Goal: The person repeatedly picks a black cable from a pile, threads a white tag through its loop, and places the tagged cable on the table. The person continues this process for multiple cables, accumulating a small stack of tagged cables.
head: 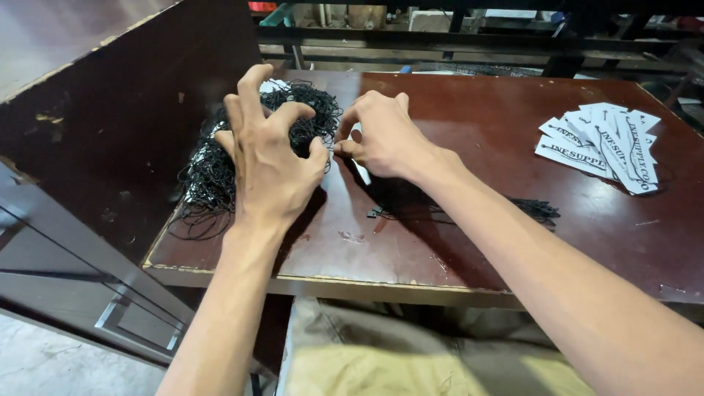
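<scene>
The left hand point(270, 165) was spread like a claw over the cords point(220, 161), a tangled heap of thin black loops; its grip was wide, the fingers curled with their tips pressing into the top of the heap, closed on nothing in particular. The right hand point(383, 138) sat just beside it, thumb and forefinger brought together in a narrow grip at the heap's right edge, where they seemed to pinch a strand; the strand itself was too fine to make out, and a small white piece point(361, 170) showed under that hand, partly hidden. The heap lay at the back left of the surface point(477, 242), a dark red-brown top with worn, chipped edges, close against an upright dark panel point(110, 125) on the left. Nearer the front, under the right forearm, a smaller bunch point(532, 209) of black cords lay flat, with a tiny black clip point(375, 213) at its left end. Well apart, at the far right, a fan of white tags point(603, 145) with black print lay overlapping. Beyond the surface ran dark rails point(455, 40), and below its front edge showed khaki cloth point(381, 352).
</scene>
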